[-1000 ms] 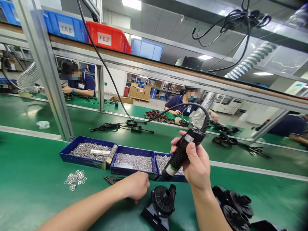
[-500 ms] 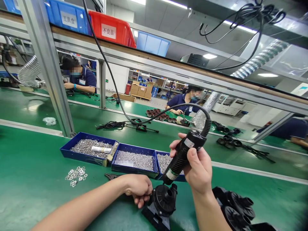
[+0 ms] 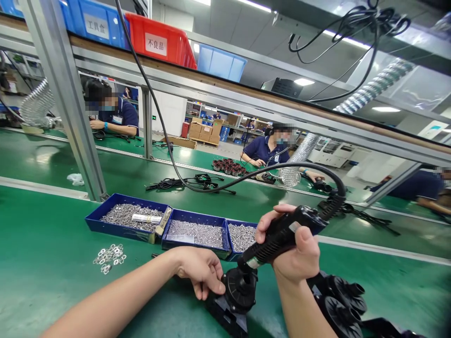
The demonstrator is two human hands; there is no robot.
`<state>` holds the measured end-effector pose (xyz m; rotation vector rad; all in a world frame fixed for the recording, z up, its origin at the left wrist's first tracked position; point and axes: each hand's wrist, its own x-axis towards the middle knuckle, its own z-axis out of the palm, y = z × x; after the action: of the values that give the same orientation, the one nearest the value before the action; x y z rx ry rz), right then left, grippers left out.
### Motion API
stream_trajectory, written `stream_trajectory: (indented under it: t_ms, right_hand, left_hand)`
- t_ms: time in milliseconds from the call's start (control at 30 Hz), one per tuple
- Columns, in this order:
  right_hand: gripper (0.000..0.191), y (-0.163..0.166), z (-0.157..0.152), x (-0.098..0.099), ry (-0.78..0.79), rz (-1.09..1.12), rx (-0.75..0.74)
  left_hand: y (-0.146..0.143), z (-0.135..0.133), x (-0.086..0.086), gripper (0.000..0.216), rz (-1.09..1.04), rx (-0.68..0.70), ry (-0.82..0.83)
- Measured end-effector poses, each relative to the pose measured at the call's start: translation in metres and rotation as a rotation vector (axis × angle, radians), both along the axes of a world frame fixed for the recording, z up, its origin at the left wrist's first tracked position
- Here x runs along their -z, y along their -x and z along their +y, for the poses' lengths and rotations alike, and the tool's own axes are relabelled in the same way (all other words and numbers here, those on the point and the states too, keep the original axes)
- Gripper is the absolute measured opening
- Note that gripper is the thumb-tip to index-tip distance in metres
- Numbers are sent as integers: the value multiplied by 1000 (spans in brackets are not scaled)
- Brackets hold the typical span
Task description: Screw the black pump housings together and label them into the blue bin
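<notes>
Low at centre frame, the right hand (image 3: pixel 296 257) clenches a black corded electric screwdriver (image 3: pixel 278 236), tip angled onto the round black plastic pump housing (image 3: pixel 239 292); the left hand (image 3: pixel 198 271) grips its rim, bracing it.

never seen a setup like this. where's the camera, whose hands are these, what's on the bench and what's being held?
There is no machine here. A person works bare-handed and wears the only camera on their head, looking forward and down, so both arms at the bottom are the wearer's own. The right hand grips a black corded electric screwdriver, with its tip down on a round black pump part on the green bench. The left hand rests its fingertips against that part's side. Behind it stand blue trays of screws, with loose washers to the left and more black parts at the right. The people further back are co-workers.
</notes>
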<state>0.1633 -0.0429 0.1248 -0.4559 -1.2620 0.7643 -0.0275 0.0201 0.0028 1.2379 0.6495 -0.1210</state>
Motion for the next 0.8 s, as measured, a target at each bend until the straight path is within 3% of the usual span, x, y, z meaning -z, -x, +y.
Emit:
stream_trajectory:
  t_ms: [100,233,400,800]
  right_hand:
    - [33,7,1,3,24,7,-41]
    - [32,17,5,8,33,-3,-87]
    - [35,21,10,12,73,-15,-101]
    - [38,22,12,15,114,-25,-131]
  left_hand:
    - [-3,-7,-3,70,35,-14,-75]
    - [-10,-18,-8,78,37,-74,-184]
    - [-14,-23,-10,76,55,-148,-192]
    - [-14,-25,-7,62,27,-133,-224]
